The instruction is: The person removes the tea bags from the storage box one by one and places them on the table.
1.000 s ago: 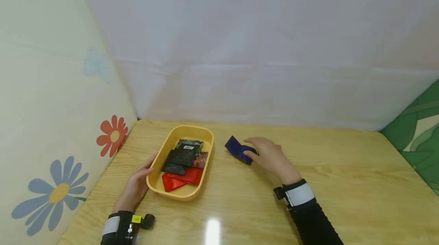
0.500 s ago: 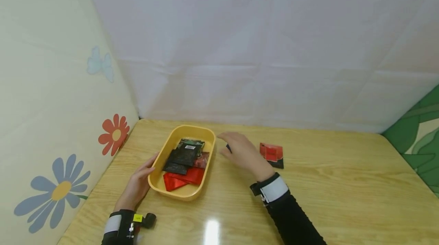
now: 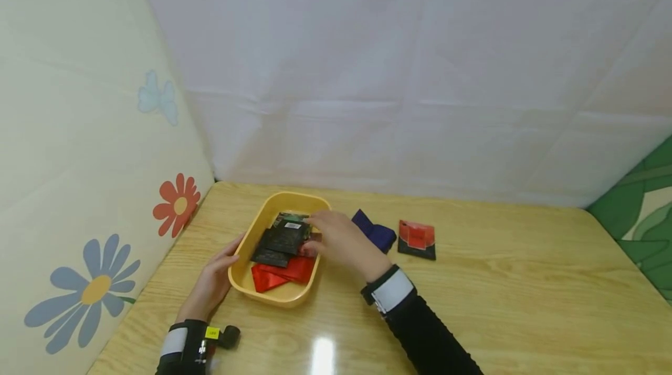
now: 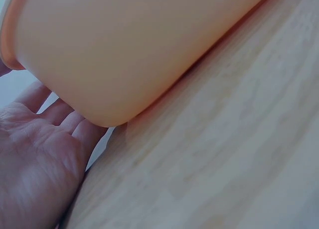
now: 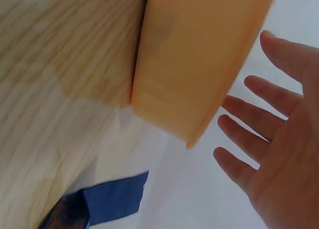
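A yellow plastic bin of flat packets sits on a wooden table, with a person's hands on either side.

The bin (image 3: 270,298) holds black packets (image 3: 286,239), the top one with a white label, and shiny red packets (image 3: 296,270) toward its near end. The right hand (image 3: 346,241) reaches over the bin's right rim, its fingers spread wide and holding nothing. The left hand (image 3: 212,277) touches the bin's left side, palm open, fingers extended against the outer wall, thumb at the rim. Right of the bin lies a creased navy-blue packet (image 3: 379,236); farther right, a red-and-black packet (image 3: 417,239). Beneath the bin is the wood-grain table (image 3: 499,305); behind it hangs white cloth (image 3: 367,72).
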Demonstrator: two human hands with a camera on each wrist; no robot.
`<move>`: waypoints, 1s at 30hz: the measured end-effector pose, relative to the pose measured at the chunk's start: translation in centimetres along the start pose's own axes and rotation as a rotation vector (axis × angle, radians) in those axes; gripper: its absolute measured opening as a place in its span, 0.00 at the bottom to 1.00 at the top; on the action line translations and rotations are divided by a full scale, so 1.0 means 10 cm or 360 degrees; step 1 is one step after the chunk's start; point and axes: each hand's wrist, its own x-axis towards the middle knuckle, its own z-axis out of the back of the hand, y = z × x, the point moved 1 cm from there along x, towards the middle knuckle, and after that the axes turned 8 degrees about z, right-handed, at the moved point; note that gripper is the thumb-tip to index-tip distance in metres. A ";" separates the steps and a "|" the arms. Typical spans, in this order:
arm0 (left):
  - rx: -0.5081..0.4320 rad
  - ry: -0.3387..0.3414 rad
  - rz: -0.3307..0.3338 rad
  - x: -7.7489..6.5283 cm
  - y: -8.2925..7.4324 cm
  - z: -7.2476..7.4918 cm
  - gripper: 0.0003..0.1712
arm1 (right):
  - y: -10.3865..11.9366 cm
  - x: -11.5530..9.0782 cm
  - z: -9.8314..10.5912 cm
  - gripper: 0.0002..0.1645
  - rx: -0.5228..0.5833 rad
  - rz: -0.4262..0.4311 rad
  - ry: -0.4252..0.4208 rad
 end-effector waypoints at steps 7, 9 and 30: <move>0.0044 -0.0017 0.0027 -0.01 -0.03 -0.01 0.33 | 0.13 0.11 -0.09 0.31 -0.0172 0.0130 0.0073; 0.0050 -0.0015 0.0032 -0.02 -0.03 0.00 0.34 | 0.18 0.16 -0.10 0.32 -0.0198 0.0132 0.0112; 0.0057 -0.0062 0.0080 -0.06 -0.05 -0.01 0.34 | 0.29 0.47 -0.28 0.45 -0.0096 -0.0236 0.0474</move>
